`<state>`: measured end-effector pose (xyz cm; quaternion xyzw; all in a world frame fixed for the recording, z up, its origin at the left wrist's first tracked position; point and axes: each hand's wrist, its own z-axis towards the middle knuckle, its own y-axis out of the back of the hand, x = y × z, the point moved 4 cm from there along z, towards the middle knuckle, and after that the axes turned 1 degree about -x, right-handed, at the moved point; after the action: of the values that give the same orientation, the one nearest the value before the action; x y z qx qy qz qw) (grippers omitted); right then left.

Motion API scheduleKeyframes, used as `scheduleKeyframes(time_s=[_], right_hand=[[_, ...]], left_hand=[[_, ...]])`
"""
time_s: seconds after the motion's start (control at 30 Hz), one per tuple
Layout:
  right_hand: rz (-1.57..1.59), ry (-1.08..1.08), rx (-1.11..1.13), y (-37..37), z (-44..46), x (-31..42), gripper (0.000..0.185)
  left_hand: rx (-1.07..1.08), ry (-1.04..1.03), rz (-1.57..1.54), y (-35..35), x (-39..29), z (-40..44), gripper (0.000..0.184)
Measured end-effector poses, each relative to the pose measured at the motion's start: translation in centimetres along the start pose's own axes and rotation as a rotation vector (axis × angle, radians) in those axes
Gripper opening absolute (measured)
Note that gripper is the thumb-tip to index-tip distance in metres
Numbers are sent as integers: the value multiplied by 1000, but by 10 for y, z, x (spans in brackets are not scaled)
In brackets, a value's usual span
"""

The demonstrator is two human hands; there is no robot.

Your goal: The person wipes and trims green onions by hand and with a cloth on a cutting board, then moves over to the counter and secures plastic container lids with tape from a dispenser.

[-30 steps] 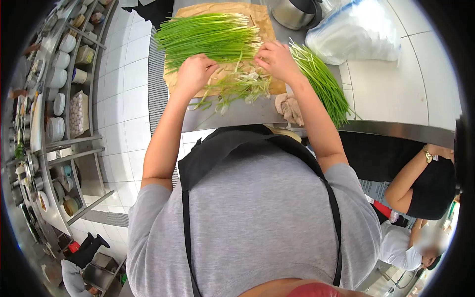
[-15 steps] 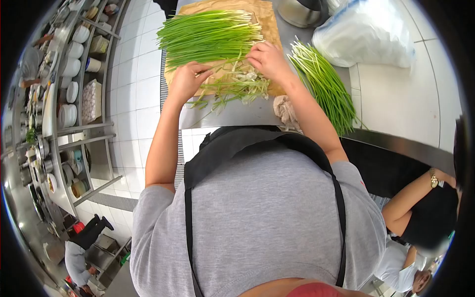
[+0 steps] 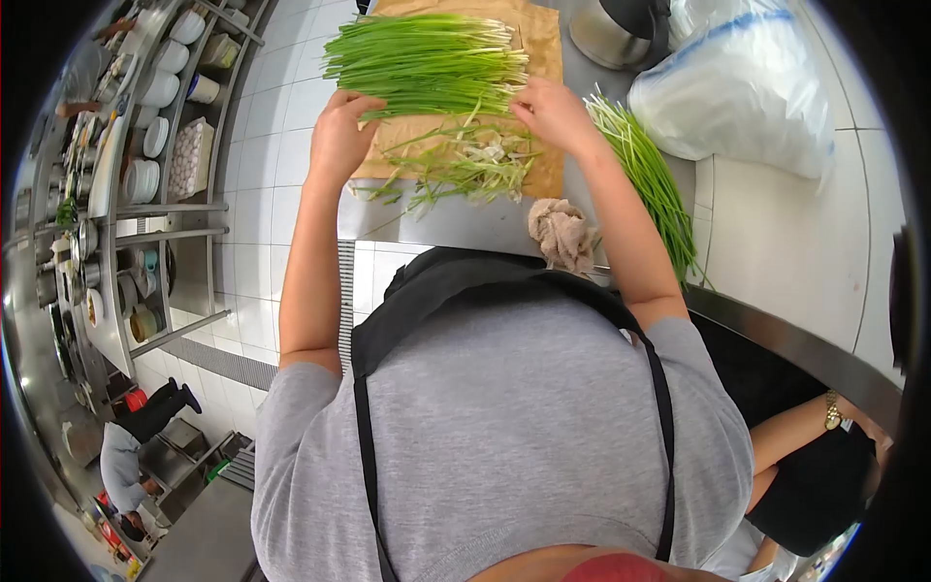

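Observation:
A thick layer of green chives [image 3: 427,63] lies crosswise on brown paper [image 3: 543,58], white ends to the right. My left hand [image 3: 341,136] is at the near left edge, by the green tips, with thumb and fingertips closed on the chives. At the right, my right hand [image 3: 555,114] pinches the near edge close to the white ends. Between my forearms, loose pale and wilted trimmings [image 3: 465,167] lie on the near part of the paper. A second bunch of chives [image 3: 650,194] rests on the steel table, right of my right forearm.
A crumpled beige cloth [image 3: 562,235] lies at the table's near edge. Behind stand a metal jug [image 3: 613,37] and a full plastic bag [image 3: 732,92]. Shelves with containers and an egg tray [image 3: 190,160] line the left. One person [image 3: 121,456] is lower left; another person's arm [image 3: 800,427] is lower right.
My left hand has moved away from me and leftward, from above the trimmings to the chives' edge. My right hand has shifted slightly right. The camera view has shifted too.

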<state>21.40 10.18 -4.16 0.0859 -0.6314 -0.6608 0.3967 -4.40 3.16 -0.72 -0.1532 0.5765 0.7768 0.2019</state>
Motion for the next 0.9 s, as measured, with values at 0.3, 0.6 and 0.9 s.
scheduleKeyframes(time_s=[0.3,0.6,0.9], right_hand=[[-18,304,-78,-24,0,23,14],[73,74,-167,-11,2,38,13],[-204,-45,-361,-51,39,79,8]], left_hand=[[30,6,-140,-23,-12,12,21],[71,26,-221,-33,10,27,16],[91,-130,-373,-1,62,39,16]])
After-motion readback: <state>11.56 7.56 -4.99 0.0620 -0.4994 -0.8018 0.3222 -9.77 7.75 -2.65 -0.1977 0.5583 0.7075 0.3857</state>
